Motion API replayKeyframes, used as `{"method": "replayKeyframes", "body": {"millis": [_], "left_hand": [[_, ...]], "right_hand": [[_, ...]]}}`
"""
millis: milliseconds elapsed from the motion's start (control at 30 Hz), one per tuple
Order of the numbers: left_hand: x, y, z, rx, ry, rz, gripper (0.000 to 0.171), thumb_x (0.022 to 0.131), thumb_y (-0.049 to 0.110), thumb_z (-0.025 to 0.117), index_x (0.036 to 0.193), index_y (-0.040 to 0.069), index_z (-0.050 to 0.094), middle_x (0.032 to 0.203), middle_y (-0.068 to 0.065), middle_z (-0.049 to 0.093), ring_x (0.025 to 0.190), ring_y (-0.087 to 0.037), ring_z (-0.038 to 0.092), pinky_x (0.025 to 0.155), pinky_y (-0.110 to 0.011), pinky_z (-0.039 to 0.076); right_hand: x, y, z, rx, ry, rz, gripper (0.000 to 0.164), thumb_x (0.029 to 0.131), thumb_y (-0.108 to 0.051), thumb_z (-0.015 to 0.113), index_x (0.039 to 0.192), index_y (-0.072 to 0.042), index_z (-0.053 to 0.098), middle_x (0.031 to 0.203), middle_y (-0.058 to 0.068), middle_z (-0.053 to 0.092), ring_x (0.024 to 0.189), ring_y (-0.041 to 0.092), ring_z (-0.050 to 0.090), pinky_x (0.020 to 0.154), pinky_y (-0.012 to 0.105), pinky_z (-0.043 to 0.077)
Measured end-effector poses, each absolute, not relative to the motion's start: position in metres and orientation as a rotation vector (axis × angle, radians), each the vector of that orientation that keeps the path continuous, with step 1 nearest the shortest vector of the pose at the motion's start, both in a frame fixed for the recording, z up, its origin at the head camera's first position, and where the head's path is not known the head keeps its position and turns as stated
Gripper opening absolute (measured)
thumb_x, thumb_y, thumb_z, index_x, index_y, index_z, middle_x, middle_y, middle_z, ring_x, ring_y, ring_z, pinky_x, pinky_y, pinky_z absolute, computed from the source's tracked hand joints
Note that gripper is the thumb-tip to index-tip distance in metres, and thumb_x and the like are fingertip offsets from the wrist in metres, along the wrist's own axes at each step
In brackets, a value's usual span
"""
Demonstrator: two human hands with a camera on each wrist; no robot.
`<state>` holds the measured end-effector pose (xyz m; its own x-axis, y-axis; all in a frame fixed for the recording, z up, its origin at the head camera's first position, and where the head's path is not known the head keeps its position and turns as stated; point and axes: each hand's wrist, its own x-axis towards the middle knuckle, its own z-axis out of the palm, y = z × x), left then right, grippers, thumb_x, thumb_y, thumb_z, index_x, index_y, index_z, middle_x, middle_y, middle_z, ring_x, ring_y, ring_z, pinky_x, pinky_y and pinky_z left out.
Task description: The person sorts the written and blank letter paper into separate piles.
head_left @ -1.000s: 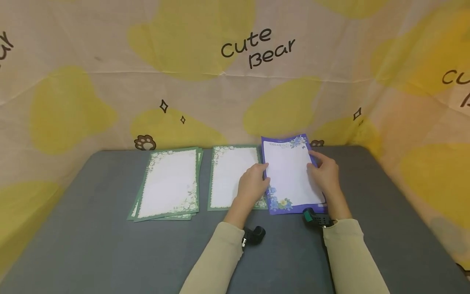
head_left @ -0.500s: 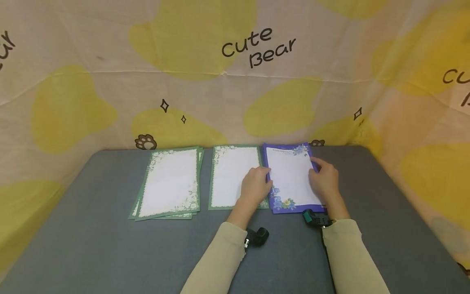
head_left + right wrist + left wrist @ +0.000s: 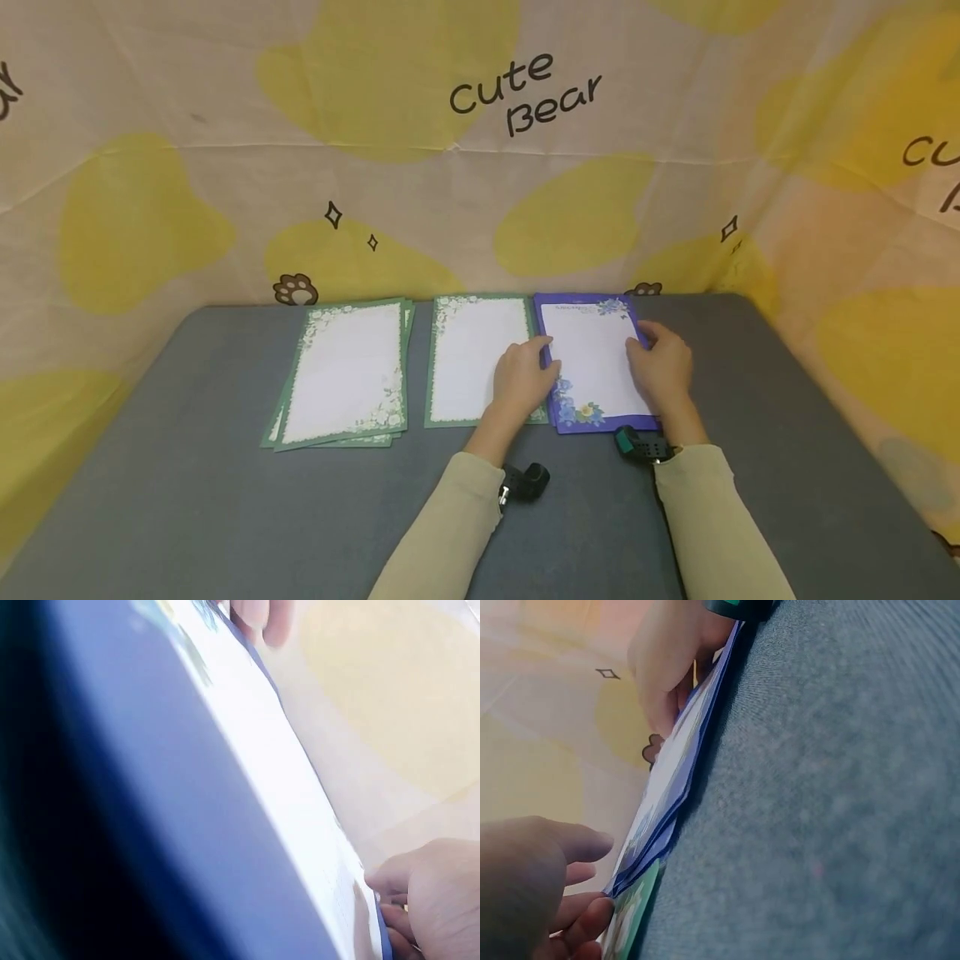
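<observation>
Blue-purple bordered sheets of paper (image 3: 588, 358) with blue flowers lie stacked at the right of the row, their edges slightly offset. At their left edge is my left hand (image 3: 521, 379), fingertips touching the edge; in the left wrist view its thumb (image 3: 585, 841) stands off the paper. My right hand (image 3: 663, 362) holds the stack's right edge, thumb on the top face and fingers curled at the edge in the right wrist view. Partly under my left hand lies a green-bordered sheet (image 3: 468, 358). Farther left is a stack of green-bordered sheets (image 3: 345, 375), fanned unevenly.
A grey table (image 3: 247, 508) carries all the paper. Behind it hangs a yellow-and-cream cloth (image 3: 405, 192) with printed words and paw prints. Black wrist cameras sit on both wrists, the right one (image 3: 641, 444) close to the stack's front edge.
The top purple sheet, raised and tilted a second ago, has come down level on the sheets beneath. Both hands have lowered slightly with it and stay at its sides.
</observation>
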<state>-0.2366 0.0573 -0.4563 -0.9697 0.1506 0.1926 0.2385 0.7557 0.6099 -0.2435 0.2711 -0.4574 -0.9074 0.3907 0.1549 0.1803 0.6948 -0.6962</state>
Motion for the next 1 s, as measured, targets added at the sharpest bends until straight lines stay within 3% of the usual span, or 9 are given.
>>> {"method": "replayKeyframes", "body": {"millis": [233,433,767,1000], "left_hand": [[-0.238,0.057,-0.458,-0.368,-2.864,-0.916,0.044,0.091,0.030,0.073,0.132,0.016,0.068,0.141,-0.007,0.064,0.127,-0.029,0.062,0.107,-0.043,0.050],[-0.236,0.057,-0.456,-0.351,-2.824,-1.067,0.043,0.091,0.025,0.073,0.133,0.014,0.067,0.146,-0.010,0.059,0.134,-0.029,0.058,0.112,-0.043,0.048],[-0.229,0.026,-0.438,-0.353,-2.769,-1.262,0.037,0.099,0.025,0.063,0.134,0.014,0.066,0.137,-0.008,0.064,0.118,-0.024,0.065,0.099,-0.041,0.055],[-0.234,-0.026,-0.439,-0.244,-2.762,-1.176,0.035,0.098,0.025,0.066,0.130,0.013,0.068,0.137,-0.009,0.065,0.128,-0.029,0.060,0.108,-0.046,0.049]], "right_hand": [[-0.243,0.263,-0.462,-0.392,-2.624,0.879,0.043,0.098,-0.024,0.059,0.134,-0.001,0.063,0.132,0.026,0.065,0.123,0.047,0.056,0.105,0.061,0.043],[-0.244,0.264,-0.467,-0.334,-2.626,0.758,0.040,0.097,-0.023,0.061,0.128,0.000,0.067,0.131,0.025,0.066,0.117,0.048,0.056,0.100,0.060,0.043],[-0.246,0.264,-0.472,-0.338,-2.652,0.777,0.040,0.098,-0.025,0.059,0.128,0.000,0.067,0.139,0.025,0.060,0.124,0.049,0.051,0.104,0.061,0.039],[-0.247,0.264,-0.471,-0.329,-2.665,0.768,0.041,0.099,-0.026,0.057,0.129,-0.001,0.067,0.140,0.025,0.060,0.123,0.047,0.051,0.104,0.060,0.039]]}}
